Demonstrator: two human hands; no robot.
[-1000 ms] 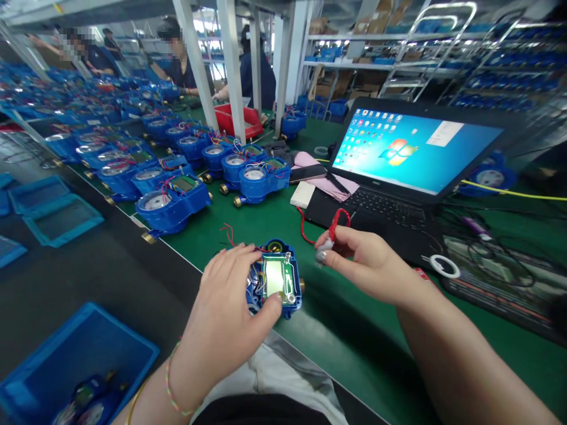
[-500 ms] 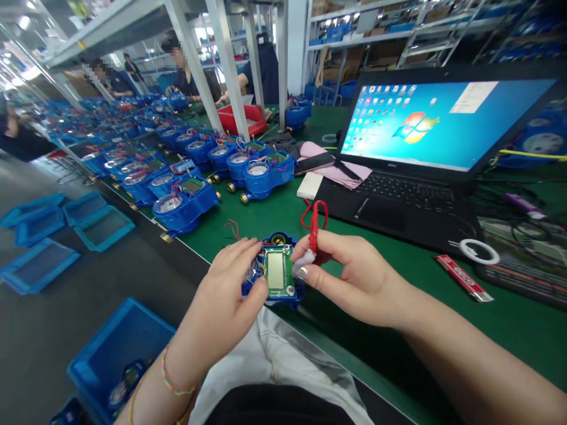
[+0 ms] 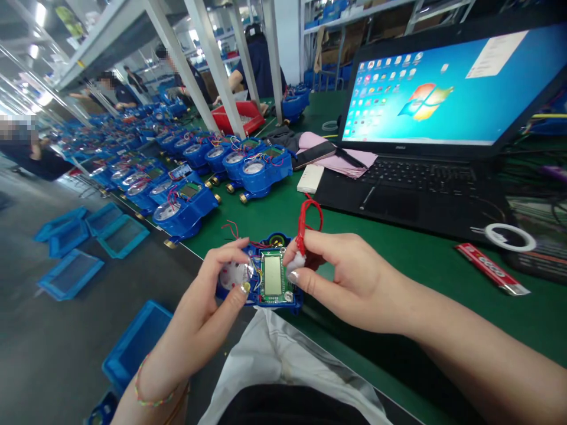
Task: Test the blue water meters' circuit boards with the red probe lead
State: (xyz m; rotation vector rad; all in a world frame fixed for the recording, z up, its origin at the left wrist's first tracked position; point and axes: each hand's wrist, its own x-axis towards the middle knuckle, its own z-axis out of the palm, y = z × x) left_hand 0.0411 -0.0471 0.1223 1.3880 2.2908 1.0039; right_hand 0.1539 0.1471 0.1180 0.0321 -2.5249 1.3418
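Green matting covers the worktop [image 3: 425,260], and the largest thing on it is the open laptop [image 3: 434,147] toward the far right edge, its screen lit. Rows of blue water meters [image 3: 186,200] run along the left edge into the distance, where other people work at the far end. A pink cloth [image 3: 349,160] and a small white box [image 3: 310,178] lie just left of the laptop; a white tape ring [image 3: 509,237] and a red packet [image 3: 489,270] sit to the right.

At the near edge lies the meter module [image 3: 266,274], a blue plastic shell with a green circuit board and grey display set in its top, thin red wires trailing from its far side. The left hand [image 3: 212,295] curls round its left side, thumb on the clear dial, holding it firmly. The right hand [image 3: 349,271] pinches a small white connector [image 3: 296,260] between thumb and forefinger, just above the board's right edge, with a red lead [image 3: 305,218] looping up behind it.

The module looks light and rigid, though the exposed board and fine wires seem fragile; the blue shell's sides are the safest hold. The connector is tiny and best gripped by its body, not the soft lead.
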